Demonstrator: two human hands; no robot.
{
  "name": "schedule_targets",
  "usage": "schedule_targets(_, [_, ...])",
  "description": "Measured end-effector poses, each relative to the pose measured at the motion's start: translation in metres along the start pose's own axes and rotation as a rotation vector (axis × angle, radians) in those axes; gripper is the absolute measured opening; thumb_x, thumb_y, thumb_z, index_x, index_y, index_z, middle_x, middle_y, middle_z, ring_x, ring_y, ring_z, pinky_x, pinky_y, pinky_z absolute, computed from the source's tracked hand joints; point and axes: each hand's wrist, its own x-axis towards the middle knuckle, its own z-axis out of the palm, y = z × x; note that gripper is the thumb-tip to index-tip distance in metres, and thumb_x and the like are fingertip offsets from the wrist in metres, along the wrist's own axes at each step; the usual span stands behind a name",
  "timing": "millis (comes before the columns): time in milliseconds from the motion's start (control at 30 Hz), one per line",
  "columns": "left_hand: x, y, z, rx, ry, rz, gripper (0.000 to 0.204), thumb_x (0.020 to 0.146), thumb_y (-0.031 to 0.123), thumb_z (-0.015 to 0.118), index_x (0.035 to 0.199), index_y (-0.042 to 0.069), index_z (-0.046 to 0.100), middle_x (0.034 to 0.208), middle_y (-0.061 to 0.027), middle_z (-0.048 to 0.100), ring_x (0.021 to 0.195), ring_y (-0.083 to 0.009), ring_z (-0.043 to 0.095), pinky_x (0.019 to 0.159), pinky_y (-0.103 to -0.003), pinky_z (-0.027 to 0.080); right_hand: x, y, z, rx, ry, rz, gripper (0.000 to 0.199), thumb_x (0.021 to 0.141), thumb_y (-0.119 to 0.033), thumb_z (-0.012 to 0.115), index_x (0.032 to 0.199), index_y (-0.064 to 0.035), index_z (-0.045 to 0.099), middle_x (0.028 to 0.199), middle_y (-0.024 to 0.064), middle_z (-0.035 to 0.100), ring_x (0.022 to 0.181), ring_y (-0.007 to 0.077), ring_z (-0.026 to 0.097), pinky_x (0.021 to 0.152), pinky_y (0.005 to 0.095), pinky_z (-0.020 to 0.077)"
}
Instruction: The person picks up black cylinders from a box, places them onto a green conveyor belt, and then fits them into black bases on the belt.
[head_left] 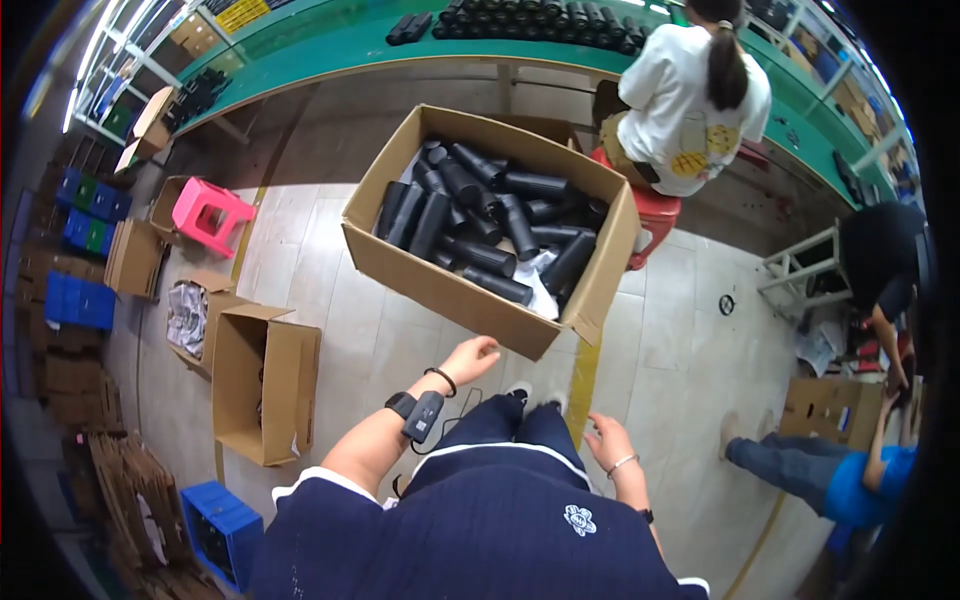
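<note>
A large open cardboard box (440,285) stands on the tiled floor in front of me, filled with several black cylinders (478,210) and some white wrapping. My left hand (470,357) reaches forward just short of the box's near wall, fingers loosely curled and holding nothing. A black band and a small black device sit on that wrist. My right hand (607,441) hangs lower beside my leg, fingers spread and empty, with a thin bracelet on the wrist.
An open cardboard box (268,395) lies left, with a pink stool (208,213), blue crates (220,530) and flattened cardboard. A seated person in white (690,95) works at a green bench (330,40) holding more black cylinders. Other people crouch at right (830,470).
</note>
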Motion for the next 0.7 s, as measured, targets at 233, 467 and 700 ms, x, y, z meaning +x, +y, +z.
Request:
schedule_targets(233, [0.102,0.008,-0.099,-0.196,0.373,0.088,0.023,0.084,0.017,0.064,0.099,-0.001,0.063,0.089,-0.009,0.067,0.082,-0.015,0.063,0.075,-0.028,0.051,0.09,-0.064,-0.045,0.195,-0.441,-0.143,0.042,0.079,-0.017,0.067,0.117,-0.0036,0.056,0.099,0.0159,0.064,0.089,0.027,0.062,0.08,0.0348,0.05])
schedule_targets(467, [0.194,-0.05,-0.186,0.457,0.635,-0.215,0.063,0.073,0.038,0.071,0.119,-0.002,0.053,0.105,-0.0236,0.06,0.099,-0.0362,0.059,0.087,-0.043,0.047,0.166,-0.11,-0.067,0.339,-0.222,-0.081,0.037,0.079,-0.011,0.067,0.114,-0.0028,0.058,0.089,0.0102,0.061,0.076,0.0195,0.059,0.071,0.0306,0.0494])
schedule_targets(700, [0.236,-0.06,-0.206,0.427,0.236,-0.431,0.089,0.067,0.044,0.077,0.132,0.003,0.033,0.11,-0.0215,0.06,0.103,-0.0367,0.058,0.089,-0.045,0.046,0.196,-0.157,-0.019,0.276,-0.163,0.054,0.036,0.081,-0.01,0.065,0.115,-0.0027,0.058,0.087,0.0102,0.062,0.076,0.0184,0.06,0.071,0.0296,0.05])
